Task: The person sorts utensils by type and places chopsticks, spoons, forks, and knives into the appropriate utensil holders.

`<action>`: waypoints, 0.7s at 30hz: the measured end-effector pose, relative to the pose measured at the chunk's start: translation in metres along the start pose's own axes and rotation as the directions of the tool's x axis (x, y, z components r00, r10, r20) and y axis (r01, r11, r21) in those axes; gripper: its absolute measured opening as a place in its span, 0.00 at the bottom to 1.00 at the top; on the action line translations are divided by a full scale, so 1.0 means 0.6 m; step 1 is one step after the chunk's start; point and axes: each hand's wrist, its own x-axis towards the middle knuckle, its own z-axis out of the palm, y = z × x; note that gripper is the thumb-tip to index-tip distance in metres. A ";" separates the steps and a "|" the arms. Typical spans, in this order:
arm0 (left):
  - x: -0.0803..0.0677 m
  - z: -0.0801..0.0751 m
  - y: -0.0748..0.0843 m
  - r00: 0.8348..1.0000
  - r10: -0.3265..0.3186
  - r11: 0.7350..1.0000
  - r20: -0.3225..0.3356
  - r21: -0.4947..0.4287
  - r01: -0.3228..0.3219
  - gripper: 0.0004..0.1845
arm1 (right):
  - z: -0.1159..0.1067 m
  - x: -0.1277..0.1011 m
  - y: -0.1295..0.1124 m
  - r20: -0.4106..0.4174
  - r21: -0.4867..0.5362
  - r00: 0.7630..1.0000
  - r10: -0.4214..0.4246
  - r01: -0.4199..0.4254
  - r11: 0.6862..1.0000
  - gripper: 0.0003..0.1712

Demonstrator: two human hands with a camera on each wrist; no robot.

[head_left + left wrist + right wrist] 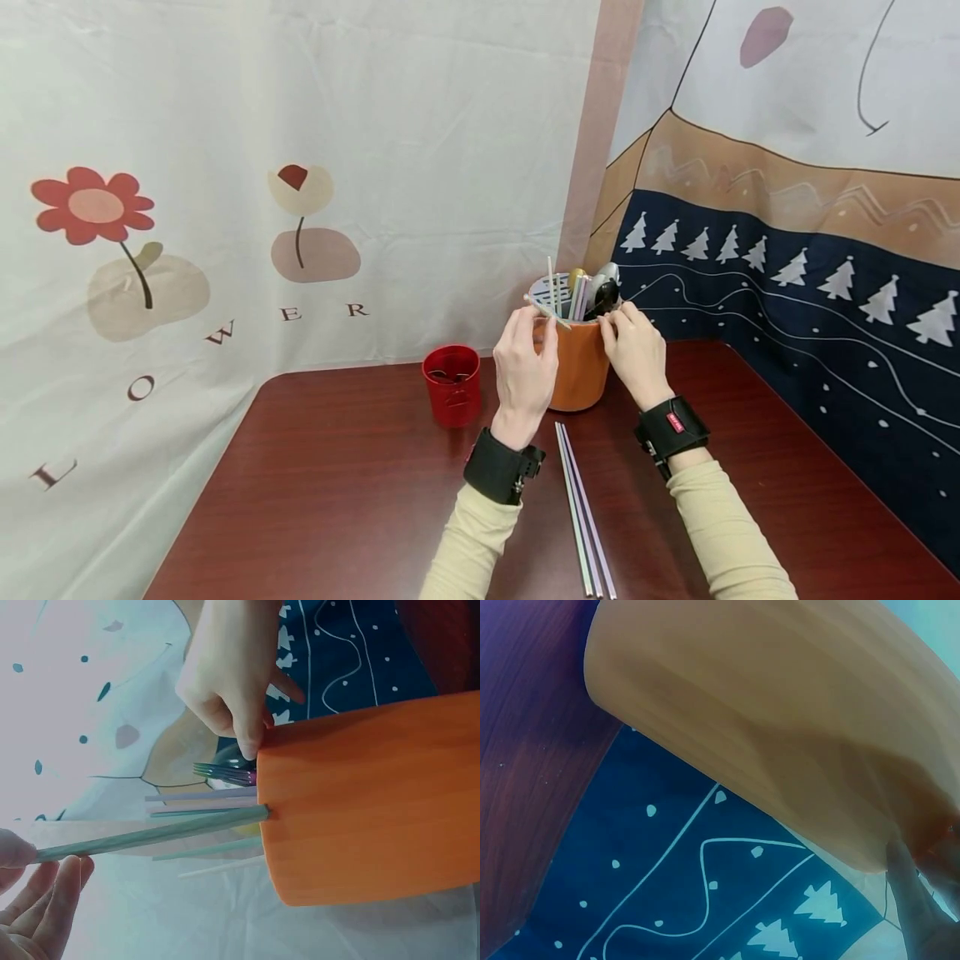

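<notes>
At the orange holder (579, 367), your left hand (525, 367) pinches a green straw (150, 834) while your right hand (636, 350) grips the rim, two straws (583, 508) lying on the table (337, 483)

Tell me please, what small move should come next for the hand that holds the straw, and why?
Probably the left hand should lift the straw straight up out of the orange cup. Its end is still inside the cup among the other straws and spoons, the right hand steadies the rim, and two straws already lie on the table.
</notes>
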 end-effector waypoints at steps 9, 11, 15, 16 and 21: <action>0.017 0.009 -0.003 0.998 0.036 0.999 -0.056 -0.013 -0.037 0.05 | -0.002 0.001 0.004 0.000 0.001 1.000 -0.001 0.001 1.000 0.13; 0.020 0.012 -0.004 0.999 0.031 0.999 -0.042 -0.008 -0.031 0.04 | -0.003 0.002 0.004 -0.001 -0.001 1.000 0.000 0.000 1.000 0.13; 0.024 0.020 -0.009 0.999 -0.025 0.999 0.042 0.037 0.023 0.05 | -0.004 0.002 0.004 0.007 0.000 1.000 0.002 -0.002 1.000 0.13; 0.025 0.023 -0.011 0.997 -0.043 0.998 0.069 0.053 0.040 0.05 | -0.005 0.001 0.004 0.007 0.000 1.000 0.002 -0.002 1.000 0.13; 0.022 0.033 -0.015 0.978 -0.095 0.986 0.185 0.155 0.066 0.08 | -0.005 -0.001 0.003 0.000 0.009 1.000 -0.005 0.005 1.000 0.13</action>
